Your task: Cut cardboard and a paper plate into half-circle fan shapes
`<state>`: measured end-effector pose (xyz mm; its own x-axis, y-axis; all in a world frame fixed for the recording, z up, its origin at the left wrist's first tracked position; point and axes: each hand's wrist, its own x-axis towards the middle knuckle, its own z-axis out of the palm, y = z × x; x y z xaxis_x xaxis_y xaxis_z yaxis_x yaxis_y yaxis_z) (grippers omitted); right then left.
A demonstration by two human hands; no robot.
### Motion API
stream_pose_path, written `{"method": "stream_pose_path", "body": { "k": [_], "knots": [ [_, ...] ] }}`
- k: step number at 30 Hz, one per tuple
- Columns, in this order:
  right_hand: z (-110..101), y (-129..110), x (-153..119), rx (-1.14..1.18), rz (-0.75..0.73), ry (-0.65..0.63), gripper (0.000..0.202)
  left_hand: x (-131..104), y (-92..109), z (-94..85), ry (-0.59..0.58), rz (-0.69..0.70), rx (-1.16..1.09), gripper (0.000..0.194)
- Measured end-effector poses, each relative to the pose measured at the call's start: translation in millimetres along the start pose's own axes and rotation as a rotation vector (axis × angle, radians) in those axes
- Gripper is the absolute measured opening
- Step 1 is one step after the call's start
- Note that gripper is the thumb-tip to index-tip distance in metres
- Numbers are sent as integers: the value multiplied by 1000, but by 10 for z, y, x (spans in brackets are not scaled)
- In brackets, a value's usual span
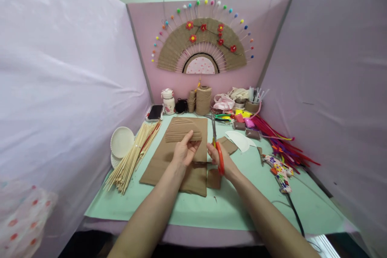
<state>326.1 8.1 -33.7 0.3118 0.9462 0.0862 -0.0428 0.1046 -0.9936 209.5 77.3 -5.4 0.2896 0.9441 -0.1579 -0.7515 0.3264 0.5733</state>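
Note:
My left hand (186,149) pinches a semicircular piece of corrugated cardboard (179,131) near its right end, thumb on top. In my right hand (216,157) are scissors (221,159) with orange handles, their metal blades pointing away from me and standing just right of the cardboard piece, apart from it. Under both hands lie larger brown cardboard sheets (163,169). A small cardboard scrap (214,179) is beside them, and another cardboard offcut (229,145) rests behind my right hand, near white half-round paper pieces (238,140).
Bamboo sticks (133,157) and white paper plates (121,142) lie at left. A flowered glue gun (279,171) with its cord and coloured pipe cleaners (281,141) are at right. Twine spools (203,100) and a white bottle (168,101) stand behind. A decorated fan (172,50) hangs on the back panel.

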Motion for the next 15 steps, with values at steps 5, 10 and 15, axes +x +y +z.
{"method": "stream_pose_path", "body": {
  "k": [5,10,15],
  "knots": [
    [-12,110,-83,-253,-57,-142,43,8,27,-82,37,18,-47,12],
    [35,125,-116,-370,-75,-223,40,-2,-25,-112,64,55,-95,10],
    [56,113,-159,-471,-43,-257,36,-29,-40,-102,53,91,-150,18]
  ]
}}
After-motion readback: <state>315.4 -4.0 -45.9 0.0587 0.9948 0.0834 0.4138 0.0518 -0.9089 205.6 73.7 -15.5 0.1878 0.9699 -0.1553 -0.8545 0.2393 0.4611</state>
